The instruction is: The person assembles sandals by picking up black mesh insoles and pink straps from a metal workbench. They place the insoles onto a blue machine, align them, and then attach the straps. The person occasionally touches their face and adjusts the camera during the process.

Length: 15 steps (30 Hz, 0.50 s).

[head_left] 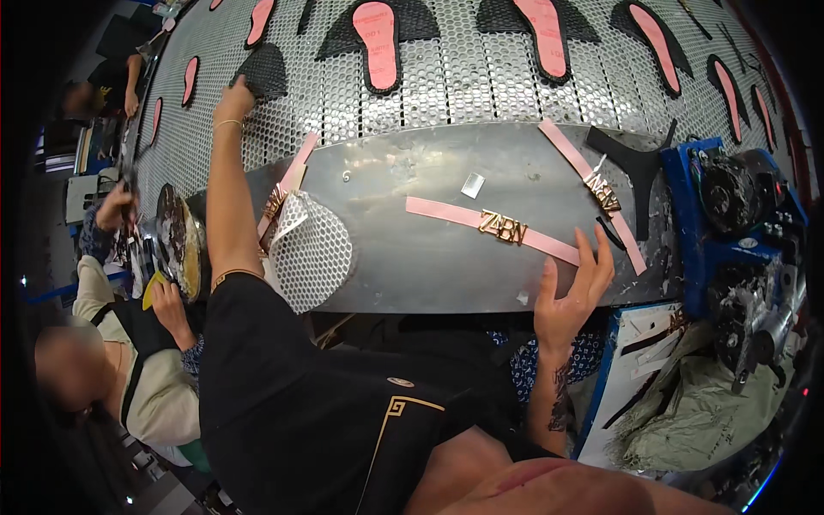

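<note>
My left arm is stretched far across to the perforated metal conveyor, and my left hand is closed at the edge of a dark mesh shoe-upper piece. My right hand has its fingers spread at the right end of a pink strap with a gold metal letter ornament. Its fingertips overlap that strap end. A second pink strap with a like ornament lies slanted on the right. Another pink strap is partly covered by a white mesh piece on the left.
Black soles with pink insoles sit along the conveyor behind the metal worktable. A black strappy piece and blue machine are on the right. A co-worker sits at the left; another person is beyond.
</note>
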### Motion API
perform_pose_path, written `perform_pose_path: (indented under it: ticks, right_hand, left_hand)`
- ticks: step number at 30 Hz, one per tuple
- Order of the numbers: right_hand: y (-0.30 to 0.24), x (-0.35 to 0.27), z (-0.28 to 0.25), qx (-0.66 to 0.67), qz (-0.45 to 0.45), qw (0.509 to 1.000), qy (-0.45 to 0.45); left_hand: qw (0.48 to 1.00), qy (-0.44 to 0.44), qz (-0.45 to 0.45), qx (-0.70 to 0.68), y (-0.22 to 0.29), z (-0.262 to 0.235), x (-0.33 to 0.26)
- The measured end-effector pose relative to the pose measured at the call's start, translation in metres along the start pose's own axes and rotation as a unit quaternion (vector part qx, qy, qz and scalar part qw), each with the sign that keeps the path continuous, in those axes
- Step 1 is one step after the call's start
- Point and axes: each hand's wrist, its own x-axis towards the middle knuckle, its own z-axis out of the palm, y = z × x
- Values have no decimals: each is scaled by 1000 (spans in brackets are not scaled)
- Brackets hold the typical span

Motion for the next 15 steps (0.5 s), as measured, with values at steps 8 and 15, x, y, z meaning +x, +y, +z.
perform_pose_path:
  ticks: [8, 15]
  right_hand:
    - [4, -2, 14, -65, -32, 997, 36]
    - [3, -2, 15, -54, -5, 998, 39]
  left_hand:
    - [983, 177, 12, -52, 54, -55, 25]
    - [964, 176, -51, -195, 69, -29, 117]
